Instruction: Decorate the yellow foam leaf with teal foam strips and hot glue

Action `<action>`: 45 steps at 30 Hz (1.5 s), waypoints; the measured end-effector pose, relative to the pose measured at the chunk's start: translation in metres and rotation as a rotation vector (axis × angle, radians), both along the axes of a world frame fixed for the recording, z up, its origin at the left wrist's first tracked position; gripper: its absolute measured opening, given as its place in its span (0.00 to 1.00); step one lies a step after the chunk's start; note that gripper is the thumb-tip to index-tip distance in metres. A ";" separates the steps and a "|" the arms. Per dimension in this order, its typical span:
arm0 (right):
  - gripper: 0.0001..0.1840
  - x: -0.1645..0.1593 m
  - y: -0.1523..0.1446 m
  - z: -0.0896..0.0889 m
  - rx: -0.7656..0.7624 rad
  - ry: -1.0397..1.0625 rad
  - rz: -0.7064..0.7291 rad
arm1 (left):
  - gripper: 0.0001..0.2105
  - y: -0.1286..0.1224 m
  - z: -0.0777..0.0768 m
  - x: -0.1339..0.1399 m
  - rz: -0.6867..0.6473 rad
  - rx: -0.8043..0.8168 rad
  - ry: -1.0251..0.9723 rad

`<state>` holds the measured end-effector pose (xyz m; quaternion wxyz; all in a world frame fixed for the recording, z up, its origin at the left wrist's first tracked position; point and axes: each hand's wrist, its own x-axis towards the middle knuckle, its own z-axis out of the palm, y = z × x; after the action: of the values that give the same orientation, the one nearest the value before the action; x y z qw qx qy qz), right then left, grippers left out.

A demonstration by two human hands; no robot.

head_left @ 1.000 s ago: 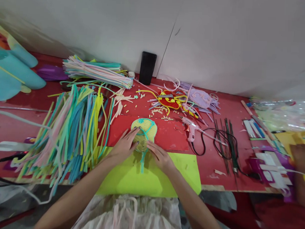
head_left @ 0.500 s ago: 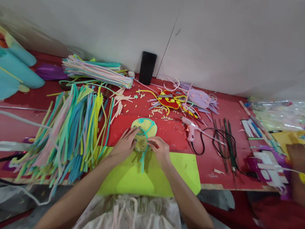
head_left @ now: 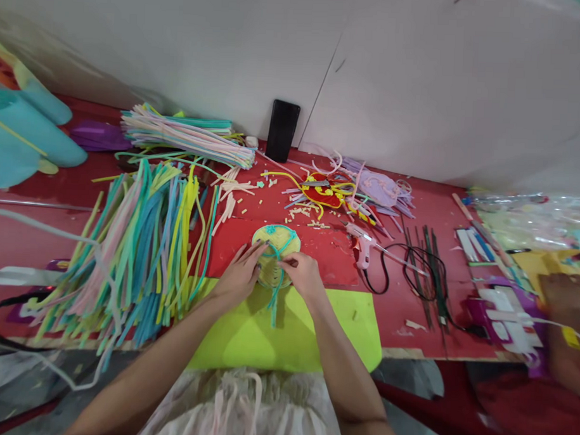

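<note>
A pale yellow oval piece [head_left: 265, 234], trimmed with teal pipe cleaner, lies on the table in front of me. A teal flower shape sits near its top. Along its left edge rests my left hand [head_left: 243, 270], fingers stretched out and thumb apart, fingertips touching the piece. My right hand [head_left: 301, 272] is closed in a pinch at the piece's right side, on a teal pipe cleaner [head_left: 274, 299] that crosses the oval. Loose ends of that pipe cleaner hang below the oval over a lime-green mat [head_left: 334, 327]. The exact pinch point is partly hidden by the fingers.
Bundled pipe cleaners [head_left: 141, 250] cover the left side. A black phone [head_left: 282, 129] leans on the wall. A pink glue gun [head_left: 364, 245] with a black cord lies right, before dark stems [head_left: 433, 267]. Another person's arm [head_left: 565, 316] is at far right.
My right hand has shifted slightly up and left over the oval piece, still pinching. The left hand stays about the same. The view has moved a little.
</note>
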<state>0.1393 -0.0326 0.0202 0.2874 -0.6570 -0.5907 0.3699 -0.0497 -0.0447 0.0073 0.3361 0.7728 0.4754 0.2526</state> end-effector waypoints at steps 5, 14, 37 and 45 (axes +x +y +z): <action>0.09 -0.003 0.002 0.006 -0.174 0.075 0.044 | 0.26 0.000 0.003 -0.001 -0.015 0.027 0.084; 0.09 -0.002 0.000 0.009 -0.192 0.124 0.008 | 0.23 0.001 -0.004 -0.002 0.203 -0.030 -0.162; 0.12 -0.001 -0.001 0.004 -0.176 0.105 0.005 | 0.16 0.004 -0.001 -0.004 0.351 0.104 -0.155; 0.11 -0.003 -0.002 -0.001 -0.139 0.032 0.006 | 0.19 0.003 -0.005 -0.004 0.271 0.160 -0.076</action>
<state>0.1367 -0.0342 0.0188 0.2493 -0.6677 -0.5607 0.4214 -0.0540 -0.0417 0.0018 0.2543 0.7158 0.5405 0.3618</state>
